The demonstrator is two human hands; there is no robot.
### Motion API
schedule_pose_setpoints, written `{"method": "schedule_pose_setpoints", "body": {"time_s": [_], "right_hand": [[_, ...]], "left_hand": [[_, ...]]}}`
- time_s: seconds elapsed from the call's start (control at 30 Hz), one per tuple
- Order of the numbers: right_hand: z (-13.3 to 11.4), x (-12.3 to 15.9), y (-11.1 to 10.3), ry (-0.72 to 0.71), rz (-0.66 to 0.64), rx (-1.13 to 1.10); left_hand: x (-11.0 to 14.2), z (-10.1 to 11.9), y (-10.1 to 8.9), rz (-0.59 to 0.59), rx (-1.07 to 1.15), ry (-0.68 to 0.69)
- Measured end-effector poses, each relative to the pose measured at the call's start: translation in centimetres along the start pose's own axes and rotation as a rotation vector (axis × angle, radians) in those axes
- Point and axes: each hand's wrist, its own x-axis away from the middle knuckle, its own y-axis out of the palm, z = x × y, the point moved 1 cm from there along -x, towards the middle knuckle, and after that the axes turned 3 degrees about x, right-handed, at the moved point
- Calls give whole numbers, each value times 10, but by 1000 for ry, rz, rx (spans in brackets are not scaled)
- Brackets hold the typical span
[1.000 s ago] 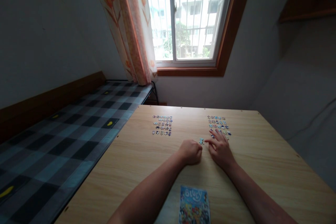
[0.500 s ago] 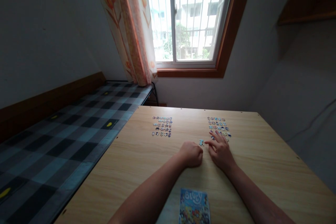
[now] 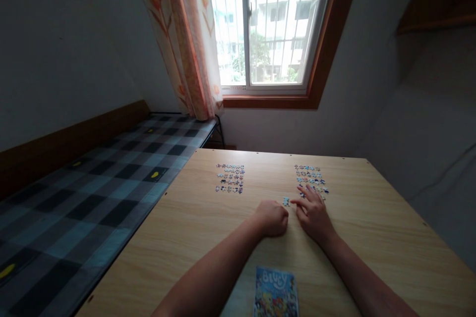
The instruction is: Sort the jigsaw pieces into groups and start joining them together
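Observation:
My left hand [image 3: 272, 218] rests on the table, closed into a fist; whatever may be inside the curled fingers is hidden. My right hand [image 3: 314, 210] is open, its fingers spread over the near part of the right-hand group of jigsaw pieces [image 3: 309, 174], some of which it covers. Between the two hands, just beyond the fist, lies a small light-blue cluster of jigsaw pieces [image 3: 286, 201]. The right index fingertip is close beside this cluster; whether it touches cannot be made out. Another group of jigsaw pieces [image 3: 232, 177] lies in rows farther left.
The pieces lie on a pale wooden table [image 3: 208, 237]. A blue picture sheet or box lettered "Bluey" [image 3: 276, 290] lies near me between my forearms. On the left stands a bed with a checked cover [image 3: 122, 173]. A window [image 3: 275, 25] and flowered curtain [image 3: 197, 59] are beyond.
Both hands and the pieces keep practically the same places. The whole view has shifted very slightly.

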Motion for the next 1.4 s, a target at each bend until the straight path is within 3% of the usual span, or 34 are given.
{"method": "schedule_pose_setpoints", "body": {"time_s": [1.13, 1.4], "right_hand": [[4, 2, -2, -25, 56, -4], [-10, -2, -27, -122, 204, -71]], "left_hand": [[0, 2, -3, -13, 21, -6], [2, 2, -4, -33, 60, -12]]}}
